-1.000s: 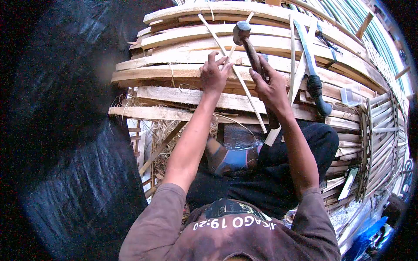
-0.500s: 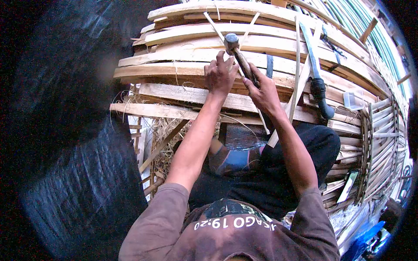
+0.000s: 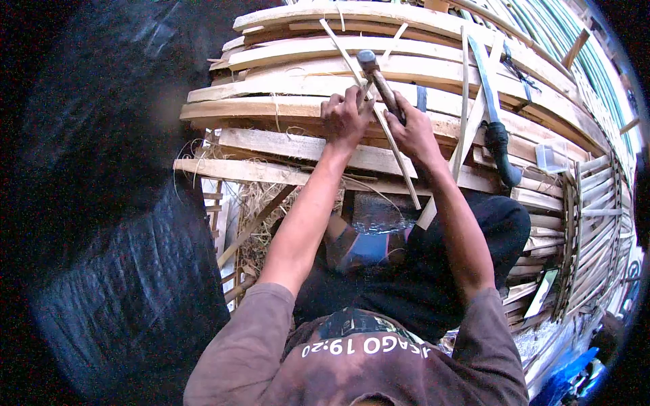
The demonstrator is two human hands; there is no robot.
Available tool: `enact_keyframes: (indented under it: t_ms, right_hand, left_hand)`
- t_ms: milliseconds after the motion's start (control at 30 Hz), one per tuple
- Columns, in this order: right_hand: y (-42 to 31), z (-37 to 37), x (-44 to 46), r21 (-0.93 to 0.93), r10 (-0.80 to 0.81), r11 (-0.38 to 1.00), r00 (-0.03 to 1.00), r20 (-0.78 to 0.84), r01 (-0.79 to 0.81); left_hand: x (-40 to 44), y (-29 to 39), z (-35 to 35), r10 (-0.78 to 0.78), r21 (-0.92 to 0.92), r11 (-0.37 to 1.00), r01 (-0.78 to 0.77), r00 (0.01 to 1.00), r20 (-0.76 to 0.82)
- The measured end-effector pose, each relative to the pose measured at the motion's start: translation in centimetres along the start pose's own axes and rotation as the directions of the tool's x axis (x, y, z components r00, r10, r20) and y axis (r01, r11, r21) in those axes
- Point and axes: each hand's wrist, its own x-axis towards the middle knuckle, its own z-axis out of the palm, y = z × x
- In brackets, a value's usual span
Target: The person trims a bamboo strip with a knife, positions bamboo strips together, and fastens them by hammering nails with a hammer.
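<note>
My right hand (image 3: 411, 130) is wrapped round the dark wooden handle of a hammer (image 3: 384, 84), whose metal head points away from me. Just left of it, my left hand (image 3: 347, 116) has its fingers pinched near crossing strips; what lies between the fingertips is too small to make out. One thin pale strip (image 3: 396, 150) runs diagonally between my hands. A second strip (image 3: 395, 42) slants up beyond the hammer head. Beneath both hands lie long pale wooden slats (image 3: 291, 107).
A long blade with a dark wrapped handle (image 3: 497, 139) lies at right beside crossed strips (image 3: 467, 128). Farther right are a clear plastic box (image 3: 550, 157) and a bamboo rack (image 3: 589, 223). Black sheeting (image 3: 135, 291) covers the left. My bent knee is below the slats.
The hammer has come left and closer to my left hand since the first frame, then shifted slightly right. My left hand has moved a little right and down.
</note>
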Motion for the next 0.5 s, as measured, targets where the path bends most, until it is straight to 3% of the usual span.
enact_keyframes:
  t_ms: [33,133,200,267,300,367,500]
  right_hand:
    - [-1.4,-0.9,0.0,-0.065,0.167,0.985,0.982,0.084,-0.162]
    - [-0.9,-0.8,0.0,-0.047,0.17,0.985,0.982,0.087,-0.167]
    - [-0.5,-0.6,0.0,-0.026,0.16,0.987,0.984,0.074,-0.158]
    - [-0.3,-0.5,0.0,-0.012,0.127,0.992,0.99,0.067,-0.127]
    - [0.0,-0.3,0.0,-0.011,0.127,0.992,0.99,0.068,-0.127]
    - [0.4,-0.1,0.0,-0.008,0.009,1.0,1.0,0.002,-0.008]
    - [-0.2,-0.3,0.0,0.0,0.075,0.997,0.997,0.03,-0.075]
  left_hand:
    - [0.0,0.2,0.0,0.003,-0.008,1.0,-0.003,1.0,-0.023]
    - [-0.6,0.6,-1.5,0.111,0.033,0.993,-0.111,0.994,-0.007]
    - [-1.6,0.7,-2.2,0.094,-0.02,0.995,-0.093,0.994,0.062]
    - [-3.3,-0.2,-1.4,0.173,0.098,0.98,-0.174,0.985,0.011]
    - [-3.7,-0.2,-1.6,0.142,0.106,0.983,-0.152,0.985,0.097]
    - [-3.6,-0.3,-1.4,0.121,0.093,0.987,-0.129,0.989,0.087]
    - [-3.7,-0.6,-1.2,0.103,0.078,0.991,-0.11,0.99,0.092]
